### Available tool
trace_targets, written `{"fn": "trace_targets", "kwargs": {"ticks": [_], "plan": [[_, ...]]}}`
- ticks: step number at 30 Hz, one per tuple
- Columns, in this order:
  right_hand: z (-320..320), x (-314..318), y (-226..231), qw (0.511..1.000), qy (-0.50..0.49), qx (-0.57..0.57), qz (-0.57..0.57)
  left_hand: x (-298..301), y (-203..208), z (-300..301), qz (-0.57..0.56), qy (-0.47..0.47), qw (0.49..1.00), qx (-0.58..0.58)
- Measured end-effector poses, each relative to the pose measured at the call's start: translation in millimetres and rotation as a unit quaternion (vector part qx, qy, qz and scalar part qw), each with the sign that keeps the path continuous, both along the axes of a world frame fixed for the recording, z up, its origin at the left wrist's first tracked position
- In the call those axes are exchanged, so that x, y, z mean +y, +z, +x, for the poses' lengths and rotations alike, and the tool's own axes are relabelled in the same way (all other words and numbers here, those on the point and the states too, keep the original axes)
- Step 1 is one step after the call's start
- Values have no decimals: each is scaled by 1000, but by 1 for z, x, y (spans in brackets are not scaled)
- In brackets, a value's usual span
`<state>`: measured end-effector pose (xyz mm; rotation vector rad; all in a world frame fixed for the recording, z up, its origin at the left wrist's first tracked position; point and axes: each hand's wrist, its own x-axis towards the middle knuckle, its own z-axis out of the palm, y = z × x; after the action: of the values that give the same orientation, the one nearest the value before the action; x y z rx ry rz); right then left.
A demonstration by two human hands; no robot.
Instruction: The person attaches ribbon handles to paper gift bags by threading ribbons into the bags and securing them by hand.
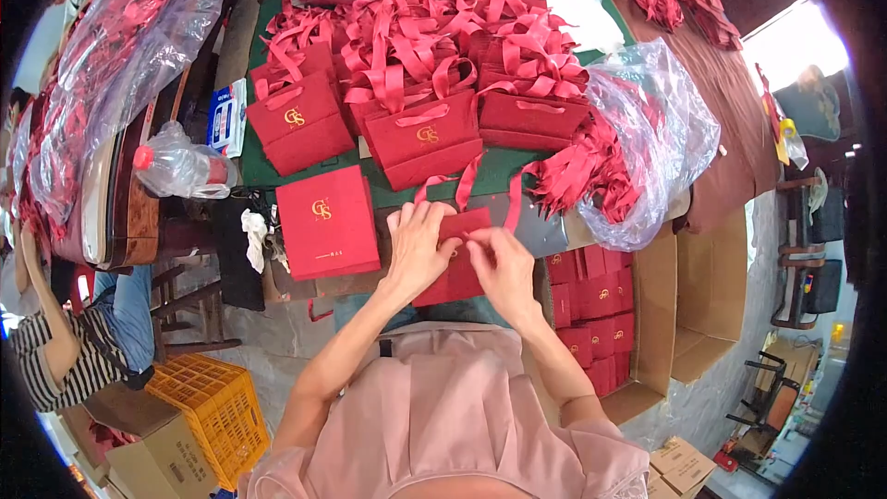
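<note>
A red gift bag (447,291) is at the table's front edge, close against my body. My left hand (418,245) lies over its upper left side, the thumb pressing near the top edge. My right hand (504,270) pinches with thumb and forefinger at the bag's upper right, beside the left thumb. What exactly lies between those fingertips is too small to tell. Red ribbon ends (515,203) rise from the bag beyond my hands. To the left of my left hand is a square red box or stack of flat bags (328,222) with gold print.
Finished-looking red bags with ribbon handles (420,134) crowd the table's far half. A clear plastic sack (661,120) of ribbons lies right; an open carton (654,305) of red bags stands below. Left are a plastic bottle (185,162), a yellow crate (217,411) and a person in stripes (55,360).
</note>
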<state>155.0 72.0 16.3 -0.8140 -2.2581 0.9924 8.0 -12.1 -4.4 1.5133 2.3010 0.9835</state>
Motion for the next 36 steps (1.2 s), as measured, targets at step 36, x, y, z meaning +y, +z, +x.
{"fn": "trace_targets", "kwargs": {"ticks": [36], "plan": [[-12, 90, -13, 935, 158, -160, -274, 0, 18, 17, 78, -91, 982, 144]]}}
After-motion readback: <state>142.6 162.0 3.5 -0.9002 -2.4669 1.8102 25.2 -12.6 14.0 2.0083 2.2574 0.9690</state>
